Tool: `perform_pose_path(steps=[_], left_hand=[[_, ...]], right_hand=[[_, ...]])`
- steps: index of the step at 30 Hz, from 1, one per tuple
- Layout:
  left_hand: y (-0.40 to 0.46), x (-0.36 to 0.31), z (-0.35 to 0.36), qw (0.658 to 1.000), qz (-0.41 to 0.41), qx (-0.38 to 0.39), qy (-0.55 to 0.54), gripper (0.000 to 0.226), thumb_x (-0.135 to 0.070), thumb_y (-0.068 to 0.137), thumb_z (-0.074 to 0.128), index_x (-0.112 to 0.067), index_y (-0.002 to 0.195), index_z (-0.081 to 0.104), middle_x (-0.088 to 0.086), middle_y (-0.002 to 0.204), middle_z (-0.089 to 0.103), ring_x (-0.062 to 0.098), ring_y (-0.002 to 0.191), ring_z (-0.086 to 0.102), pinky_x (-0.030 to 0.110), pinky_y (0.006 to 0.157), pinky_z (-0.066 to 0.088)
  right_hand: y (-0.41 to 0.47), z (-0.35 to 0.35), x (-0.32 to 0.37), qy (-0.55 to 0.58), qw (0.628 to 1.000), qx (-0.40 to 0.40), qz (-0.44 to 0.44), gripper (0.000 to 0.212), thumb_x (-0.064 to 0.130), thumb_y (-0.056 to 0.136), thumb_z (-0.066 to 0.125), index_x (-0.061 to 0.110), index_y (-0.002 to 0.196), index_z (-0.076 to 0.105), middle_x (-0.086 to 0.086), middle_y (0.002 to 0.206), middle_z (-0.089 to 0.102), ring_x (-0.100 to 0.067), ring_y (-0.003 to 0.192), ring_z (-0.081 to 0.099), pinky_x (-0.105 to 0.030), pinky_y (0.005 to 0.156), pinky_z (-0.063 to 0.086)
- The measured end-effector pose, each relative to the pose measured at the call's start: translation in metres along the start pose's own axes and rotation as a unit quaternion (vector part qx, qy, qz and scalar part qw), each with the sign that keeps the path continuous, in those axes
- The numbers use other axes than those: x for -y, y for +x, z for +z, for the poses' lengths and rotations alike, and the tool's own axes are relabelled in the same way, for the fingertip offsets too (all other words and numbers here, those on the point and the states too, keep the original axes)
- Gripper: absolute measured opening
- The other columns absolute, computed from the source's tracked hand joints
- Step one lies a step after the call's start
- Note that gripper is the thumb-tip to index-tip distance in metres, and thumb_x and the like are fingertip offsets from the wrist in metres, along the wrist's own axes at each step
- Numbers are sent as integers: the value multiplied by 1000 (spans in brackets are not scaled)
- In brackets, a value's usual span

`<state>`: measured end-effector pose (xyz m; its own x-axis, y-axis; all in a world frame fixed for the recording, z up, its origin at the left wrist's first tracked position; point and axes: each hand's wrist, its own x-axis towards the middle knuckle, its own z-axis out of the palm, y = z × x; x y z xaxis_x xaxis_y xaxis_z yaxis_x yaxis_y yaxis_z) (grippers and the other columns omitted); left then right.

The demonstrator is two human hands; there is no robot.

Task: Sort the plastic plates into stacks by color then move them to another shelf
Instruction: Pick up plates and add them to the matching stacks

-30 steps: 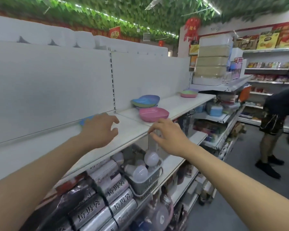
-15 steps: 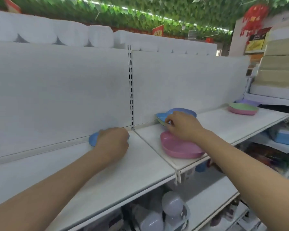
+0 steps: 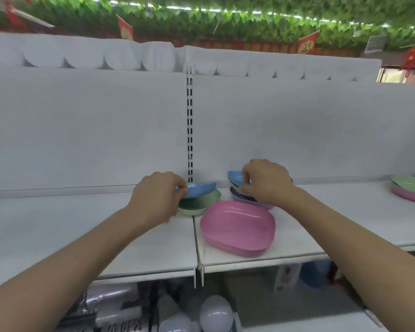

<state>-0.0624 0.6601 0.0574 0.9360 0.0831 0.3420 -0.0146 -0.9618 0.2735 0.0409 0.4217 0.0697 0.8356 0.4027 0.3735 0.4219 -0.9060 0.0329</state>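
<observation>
In the head view we see our left hand (image 3: pixel 157 196) pinching the rim of a blue plate (image 3: pixel 199 189), which is tilted over a green plate (image 3: pixel 201 202) lying on the white shelf (image 3: pixel 82 224) at the seam between two panels; our right hand (image 3: pixel 265 182), at three o'clock from the left, curls round the edge of a second blue plate (image 3: pixel 235 176) atop a purple stack (image 3: pixel 242 198); a pink plate (image 3: pixel 237 227) lies just beside that stack at six o'clock; far off at three o'clock sits another pile (image 3: pixel 410 190), green over pink; bulbs (image 3: pixel 216 315) show on the shelf below.
</observation>
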Motion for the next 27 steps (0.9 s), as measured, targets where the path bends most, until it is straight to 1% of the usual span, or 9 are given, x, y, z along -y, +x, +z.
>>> perform_pose_path(steps=[4, 8, 12, 14, 16, 18, 21, 24, 27], left_hand=[[-11, -11, -3, 980, -97, 34, -169, 24, -31, 104, 40, -19, 96, 59, 3, 74, 76, 27, 47, 70, 45, 59, 62], [-7, -12, -5, 935, -188, 10, -300, 35, -45, 98, 57, -10, 100, 57, 14, 87, 75, 35, 56, 72, 44, 53, 61], [-4, -10, -7, 896, -217, -10, -387, 8, -11, 96, 55, -7, 102, 52, 21, 101, 66, 31, 59, 70, 48, 61, 63], [-7, -9, -8, 880, -226, -11, -417, 11, -3, 96, 47, -9, 103, 53, 18, 99, 62, 29, 59, 68, 50, 66, 64], [-13, -7, -10, 872, -232, -5, -431, 20, 0, 96, 41, -8, 105, 57, 16, 96, 60, 29, 61, 66, 47, 67, 64], [-20, 0, -12, 870, -239, -5, -431, 29, 1, 95, 37, -8, 105, 63, 15, 97, 60, 27, 61, 64, 42, 64, 64], [-28, 13, -15, 875, -244, -11, -417, 37, 2, 91, 35, -11, 102, 68, 16, 104, 64, 25, 64, 66, 34, 61, 60], [-38, 27, -21, 878, -255, -13, -406, 38, 1, 89, 37, -12, 101, 70, 16, 102, 66, 25, 65, 66, 33, 62, 58], [-53, 44, -29, 876, -268, -25, -400, 37, 1, 89, 38, -13, 100, 70, 14, 97, 68, 25, 65, 66, 33, 61, 58]], right_hand=[[-4, -2, -10, 91, 995, -38, 17, 18, 43, 90, 66, 26, 90, 67, 7, 90, 62, -22, 83, 58, -31, 64, 39], [-14, -3, -10, 30, 990, -135, 7, 18, 40, 97, 56, 24, 99, 64, -5, 89, 67, -30, 77, 59, -34, 64, 42], [-15, 3, -17, 63, 990, -127, -3, 16, 42, 104, 44, 28, 103, 50, -2, 83, 69, -31, 73, 61, -39, 69, 54], [-14, 7, -21, 144, 986, -87, 8, 15, 45, 103, 44, 30, 99, 44, 1, 85, 72, -29, 74, 67, -41, 72, 55], [-17, 6, -16, 299, 953, -27, 29, 19, 46, 103, 50, 28, 98, 44, -1, 88, 72, -25, 65, 73, -38, 68, 57], [-21, 5, -6, 475, 877, 20, 70, 27, 47, 100, 58, 23, 100, 47, -9, 97, 69, -26, 62, 74, -39, 59, 55], [-23, 4, 7, 596, 795, 51, 103, 29, 37, 98, 66, 12, 97, 52, -15, 97, 59, -22, 63, 69, -32, 51, 51], [-23, 5, 25, 608, 787, 74, 79, 3, 6, 98, 59, 9, 98, 60, -16, 93, 52, -13, 55, 63, -30, 47, 46], [-22, 2, 49, 600, 791, 103, 55, 27, -3, 93, 49, 9, 101, 72, -11, 89, 57, -11, 57, 60, -29, 49, 46]])
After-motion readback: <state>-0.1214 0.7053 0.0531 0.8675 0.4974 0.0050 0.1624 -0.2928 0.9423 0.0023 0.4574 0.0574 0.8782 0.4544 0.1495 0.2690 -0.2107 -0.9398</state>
